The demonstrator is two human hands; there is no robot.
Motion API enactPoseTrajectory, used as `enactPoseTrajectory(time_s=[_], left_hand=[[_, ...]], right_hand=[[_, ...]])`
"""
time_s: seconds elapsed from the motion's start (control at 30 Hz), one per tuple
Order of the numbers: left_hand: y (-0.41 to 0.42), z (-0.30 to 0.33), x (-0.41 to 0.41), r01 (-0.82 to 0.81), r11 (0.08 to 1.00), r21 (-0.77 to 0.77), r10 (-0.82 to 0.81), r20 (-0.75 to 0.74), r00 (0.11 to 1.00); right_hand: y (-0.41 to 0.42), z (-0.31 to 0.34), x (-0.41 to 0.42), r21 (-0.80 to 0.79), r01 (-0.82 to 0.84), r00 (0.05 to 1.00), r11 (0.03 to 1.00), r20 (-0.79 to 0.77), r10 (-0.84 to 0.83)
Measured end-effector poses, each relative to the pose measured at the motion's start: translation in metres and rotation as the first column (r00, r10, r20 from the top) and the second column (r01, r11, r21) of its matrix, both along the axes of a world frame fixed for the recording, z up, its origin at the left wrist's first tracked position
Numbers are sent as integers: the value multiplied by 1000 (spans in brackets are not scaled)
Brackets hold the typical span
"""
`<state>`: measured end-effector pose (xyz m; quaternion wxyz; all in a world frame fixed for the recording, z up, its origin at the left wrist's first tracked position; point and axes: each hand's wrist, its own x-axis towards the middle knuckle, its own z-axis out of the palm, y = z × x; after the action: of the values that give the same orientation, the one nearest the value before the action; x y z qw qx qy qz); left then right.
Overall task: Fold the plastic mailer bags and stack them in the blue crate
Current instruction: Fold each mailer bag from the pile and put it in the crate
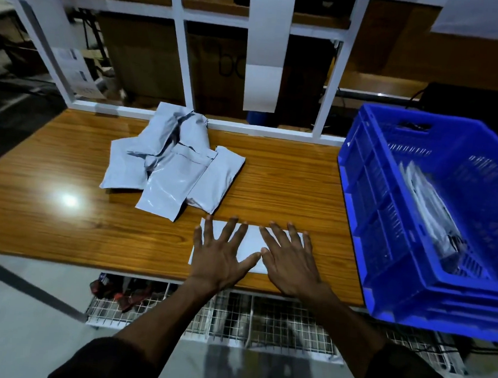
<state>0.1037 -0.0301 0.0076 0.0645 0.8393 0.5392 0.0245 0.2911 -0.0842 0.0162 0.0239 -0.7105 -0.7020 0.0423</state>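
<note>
Both hands lie flat with fingers spread on a white folded mailer bag (248, 242) near the front edge of the wooden tabletop (287, 174): the left hand (222, 252) covers its left half, the right hand (291, 260) its right half, thumbs almost meeting in the middle. Neither hand grips anything; the palms and fingers hide most of the bag, so its folds cannot be made out.

Behind and to the left sits a loose pile of grey mailer bags (172, 165), overlapping so that their number is hard to tell. At the right, the blue crate (369, 198) stands on the tabletop's end, cut off by the frame edge; inside it leans a stack of bags (431, 209), blurred and partly screened by the crate wall.

A white metal frame (183, 64) rises behind the tabletop, with pale strips (267, 41) hanging from above, their tops out of view. Below the tabletop a wire shelf (232, 315) holds dark, reddish items too blurred to identify.
</note>
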Motion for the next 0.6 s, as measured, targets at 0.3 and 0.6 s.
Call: enactPoseTrajectory(time_s=[0.3, 0.6], left_hand=[[1, -2, -3, -58, 998, -30, 59, 43, 997], [8, 1, -10, 16, 999, -30, -13, 96, 995]], right_hand=[[-9, -1, 11, 33, -44, 994, 998, -99, 47], [-25, -12, 16, 335, -271, 932, 902, -142, 333]])
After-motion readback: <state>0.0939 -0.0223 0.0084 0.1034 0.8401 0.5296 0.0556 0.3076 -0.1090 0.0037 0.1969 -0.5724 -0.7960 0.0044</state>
